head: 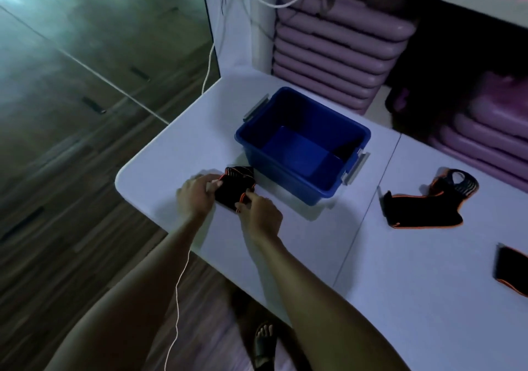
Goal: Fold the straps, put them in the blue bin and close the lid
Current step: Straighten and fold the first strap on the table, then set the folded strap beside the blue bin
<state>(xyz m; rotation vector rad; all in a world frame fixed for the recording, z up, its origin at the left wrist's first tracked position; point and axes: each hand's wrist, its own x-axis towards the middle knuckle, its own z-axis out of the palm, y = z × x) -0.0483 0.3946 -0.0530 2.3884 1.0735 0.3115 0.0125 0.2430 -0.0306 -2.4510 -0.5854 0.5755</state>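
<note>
A folded black strap with orange trim [235, 188] lies on the white table just left of the blue bin [288, 168]. My left hand [195, 195] grips its left side and my right hand [261, 213] pinches its near right corner. The blue bin stands open with grey latches on two ends; something dark shows in its far right corner. No lid is in view. A second black and orange strap [423, 209] lies unfolded on the table to the right. A third strap [513, 272] is cut off by the right edge.
The white table [385, 279] has a rounded left corner close to my hands and a seam down its middle. Stacked purple mats [337, 48] fill shelves behind the bin. A thin white cord [178, 288] hangs past the table's near edge over the wooden floor.
</note>
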